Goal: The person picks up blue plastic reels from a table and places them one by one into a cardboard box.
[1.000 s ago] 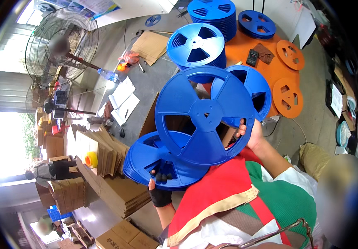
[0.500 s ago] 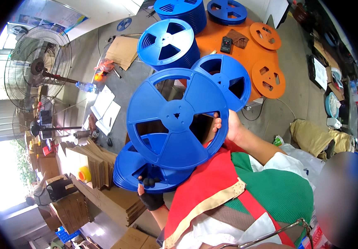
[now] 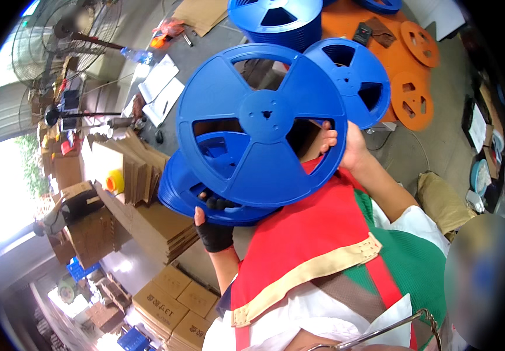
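Observation:
A large blue plastic reel with cut-out windows is tilted in front of me. My right hand grips its right rim, fingers curled through a window. Lower left, partly behind that reel, is a stack of similar blue reels. My left hand, in a black fingerless glove, is closed on the stack's near rim, with fingertips in a window and the thumb outside. The large reel overlaps the stack; whether they touch I cannot tell.
Beyond stand a tall blue reel stack and another blue reel at an orange table with orange discs. To the left are papers, flat cardboard and a standing fan. Cardboard boxes sit lower left.
My view has shifted, so the far table sits higher and more to the right, and more boxes show below. Both hands keep their grips; the held reel sits higher in view.

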`<state>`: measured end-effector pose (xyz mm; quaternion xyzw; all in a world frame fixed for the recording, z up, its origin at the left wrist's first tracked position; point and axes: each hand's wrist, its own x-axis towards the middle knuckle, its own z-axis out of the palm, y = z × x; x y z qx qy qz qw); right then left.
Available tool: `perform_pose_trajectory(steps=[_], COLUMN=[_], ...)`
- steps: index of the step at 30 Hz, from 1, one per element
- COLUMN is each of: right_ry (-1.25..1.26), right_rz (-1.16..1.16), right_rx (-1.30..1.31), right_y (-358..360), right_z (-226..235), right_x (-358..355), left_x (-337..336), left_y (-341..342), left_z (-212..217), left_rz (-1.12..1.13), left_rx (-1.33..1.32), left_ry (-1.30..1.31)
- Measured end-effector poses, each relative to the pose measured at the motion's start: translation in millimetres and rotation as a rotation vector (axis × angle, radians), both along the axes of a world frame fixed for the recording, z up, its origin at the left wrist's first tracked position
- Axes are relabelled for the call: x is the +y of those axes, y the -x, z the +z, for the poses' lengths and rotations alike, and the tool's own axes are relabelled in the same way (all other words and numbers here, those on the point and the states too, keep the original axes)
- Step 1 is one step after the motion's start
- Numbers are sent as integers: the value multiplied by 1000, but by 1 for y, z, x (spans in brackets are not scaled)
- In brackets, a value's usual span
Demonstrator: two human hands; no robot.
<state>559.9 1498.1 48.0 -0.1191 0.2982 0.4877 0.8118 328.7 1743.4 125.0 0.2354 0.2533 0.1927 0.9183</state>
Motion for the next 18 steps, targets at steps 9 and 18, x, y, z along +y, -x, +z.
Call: perform_pose_trajectory(steps=[9,18], right_ry=[81,-121], right_rz=[12,35], right_rx=[-18,182], right_y=[-2,5], right_z=[0,-16], right_x=[4,3], left_x=[-2,-1], left_y=[2,2], left_z=[2,-3], left_rz=[68,29], left_rx=[74,164], left_ry=[-55,-57])
